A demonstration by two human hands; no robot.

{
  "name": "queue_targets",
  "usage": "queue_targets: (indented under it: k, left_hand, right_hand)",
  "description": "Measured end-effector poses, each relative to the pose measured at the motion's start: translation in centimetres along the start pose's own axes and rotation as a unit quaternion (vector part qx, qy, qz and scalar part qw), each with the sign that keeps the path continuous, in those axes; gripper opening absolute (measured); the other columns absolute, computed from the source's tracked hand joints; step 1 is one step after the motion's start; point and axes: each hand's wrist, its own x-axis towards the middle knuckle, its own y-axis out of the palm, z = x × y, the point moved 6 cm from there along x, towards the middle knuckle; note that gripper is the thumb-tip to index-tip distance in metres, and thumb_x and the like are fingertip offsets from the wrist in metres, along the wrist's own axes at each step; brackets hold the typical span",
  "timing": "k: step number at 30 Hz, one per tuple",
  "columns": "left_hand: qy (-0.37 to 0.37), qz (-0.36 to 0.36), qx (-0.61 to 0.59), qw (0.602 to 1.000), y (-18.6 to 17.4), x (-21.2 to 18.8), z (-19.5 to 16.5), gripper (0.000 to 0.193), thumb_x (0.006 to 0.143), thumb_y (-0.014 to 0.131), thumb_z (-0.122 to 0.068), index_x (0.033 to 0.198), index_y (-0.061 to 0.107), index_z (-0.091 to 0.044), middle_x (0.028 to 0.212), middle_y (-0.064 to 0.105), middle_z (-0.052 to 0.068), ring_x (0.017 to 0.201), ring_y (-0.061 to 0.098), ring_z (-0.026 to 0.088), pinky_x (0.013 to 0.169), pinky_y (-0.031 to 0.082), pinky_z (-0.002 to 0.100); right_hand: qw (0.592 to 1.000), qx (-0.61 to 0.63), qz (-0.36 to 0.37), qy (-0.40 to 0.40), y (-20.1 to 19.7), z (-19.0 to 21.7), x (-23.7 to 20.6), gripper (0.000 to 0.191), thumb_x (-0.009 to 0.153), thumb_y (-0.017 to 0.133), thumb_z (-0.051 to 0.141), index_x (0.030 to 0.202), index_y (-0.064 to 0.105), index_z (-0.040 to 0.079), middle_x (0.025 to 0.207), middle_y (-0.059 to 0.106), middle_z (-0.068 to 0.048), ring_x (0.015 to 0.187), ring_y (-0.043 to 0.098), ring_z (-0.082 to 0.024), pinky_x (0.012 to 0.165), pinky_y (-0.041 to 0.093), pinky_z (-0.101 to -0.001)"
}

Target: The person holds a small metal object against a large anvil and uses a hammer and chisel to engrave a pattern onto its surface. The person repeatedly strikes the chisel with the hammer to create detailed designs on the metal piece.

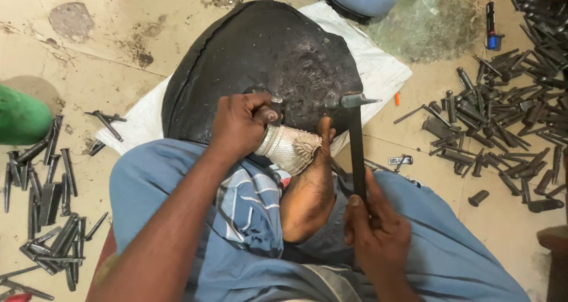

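punch (276, 105) mostly hidden in clenched left hand (239, 124); right hand (376, 228) grips hammer (355, 142); silver piece (289, 148) part-covered by foot (310, 189).

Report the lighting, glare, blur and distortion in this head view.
Head view: soft, even light with only faint shadows under the scattered steel punches; dull sheen, no harsh glare, on the black dome-shaped block; the hammer in the right hand is slightly motion-blurred; the left hand and the patterned silver piece are sharp; wide-angle stretch shows at the edges.

Punches (491, 110) right, chisels (47, 201) left of block (260, 59)
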Motion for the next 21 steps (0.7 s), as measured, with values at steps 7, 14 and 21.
queue_targets:
  k: [7,14,21]
  left_hand:
    - [0.009,-0.013,-0.001,1.0,-0.2,-0.2,1.1,0.026,0.077,0.081,-0.007,0.102,0.078,-0.007,0.084,0.075,0.017,0.07,0.077,0.023,0.063,0.056,0.033]
    - [0.029,-0.015,-0.026,0.999,-0.5,-0.4,0.8,0.023,0.08,0.079,-0.006,0.103,0.078,-0.007,0.086,0.076,0.015,0.072,0.078,0.02,0.064,0.057,0.032]
    - [0.003,0.006,0.01,1.0,-0.5,-0.3,0.7,0.021,0.081,0.08,-0.007,0.102,0.079,-0.008,0.083,0.075,0.015,0.067,0.076,0.021,0.061,0.054,0.034]
  right_hand:
    - [0.995,-0.093,0.002,-0.027,-1.0,3.1,1.5,0.052,0.095,0.062,0.003,0.146,0.057,0.005,0.068,0.065,-0.002,0.048,0.054,-0.005,0.041,0.044,-0.0224]
    - [0.974,-0.213,0.011,-0.082,-1.3,7.6,2.8,0.049,0.096,0.063,0.007,0.145,0.057,0.007,0.066,0.068,-0.002,0.045,0.057,-0.006,0.039,0.046,-0.0235]
    - [0.953,-0.077,-0.021,-0.292,-3.1,13.8,3.0,0.036,0.108,0.054,0.005,0.143,0.055,0.012,0.07,0.068,-0.003,0.051,0.057,-0.005,0.048,0.046,-0.0231]
